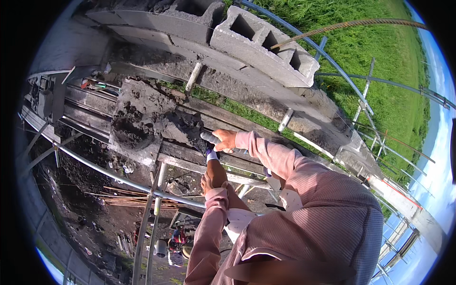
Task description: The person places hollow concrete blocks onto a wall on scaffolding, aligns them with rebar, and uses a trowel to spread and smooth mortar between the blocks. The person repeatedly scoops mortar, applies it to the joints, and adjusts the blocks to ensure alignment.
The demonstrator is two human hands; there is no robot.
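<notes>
Here both hands (219, 156) grip the trowel (192, 130)

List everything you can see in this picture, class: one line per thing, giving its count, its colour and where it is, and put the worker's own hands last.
Concrete block: one, pale grey with hollow cells, laid on top of the wall at upper centre.
Block wall: one, grey, running from the upper left to the lower right.
Wet mortar: one heap, dark grey, on a board left of the hands.
Trowel: one, caked in mortar, reaching from the hands into the heap.
Scaffold pipes: several, grey metal, crossing below the board.
Grass: green, beyond the wall at upper right.
Sleeves: two, pink, on both forearms.
Right hand: bare, on the trowel handle.
Left hand: bare, just below the right hand, fingers up by the handle.
</notes>
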